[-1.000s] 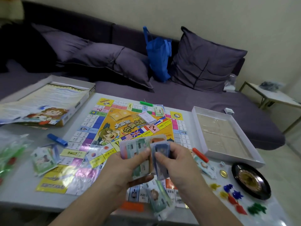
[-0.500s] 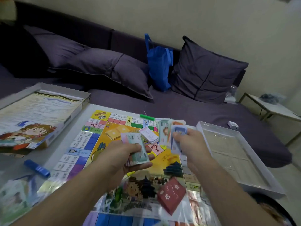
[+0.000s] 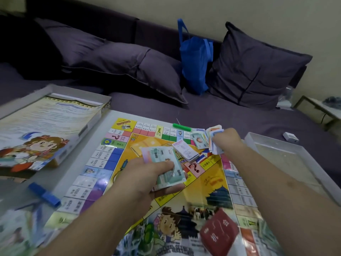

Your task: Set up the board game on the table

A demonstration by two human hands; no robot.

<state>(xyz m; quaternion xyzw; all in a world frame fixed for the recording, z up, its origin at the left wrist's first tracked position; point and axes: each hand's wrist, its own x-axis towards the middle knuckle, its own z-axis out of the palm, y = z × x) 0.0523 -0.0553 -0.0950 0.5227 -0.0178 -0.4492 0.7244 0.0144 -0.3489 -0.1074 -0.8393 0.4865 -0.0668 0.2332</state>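
Note:
The colourful game board (image 3: 110, 159) lies flat on the white table (image 3: 77, 159). Over its middle my left hand (image 3: 147, 178) grips a stack of play money (image 3: 162, 159). My right hand (image 3: 227, 141) reaches toward the board's far right corner and holds a fanned bunch of notes (image 3: 212, 137) just above more notes lying there. A small pile of white cards (image 3: 186, 150) rests on the board between my hands. A red card stack (image 3: 219, 231) lies on the near part of the board.
The box lid with a cartoon cover (image 3: 44, 130) sits at the left, the open white box tray (image 3: 287, 163) at the right. A blue clip (image 3: 44, 194) lies left of the board, a green stick (image 3: 181, 127) on its far edge. Behind is a purple sofa with a blue bag (image 3: 195, 60).
My hands separated. The right hand carried part of the money out to the board's far right corner, while the left stayed over the centre. The view moved forward over the board.

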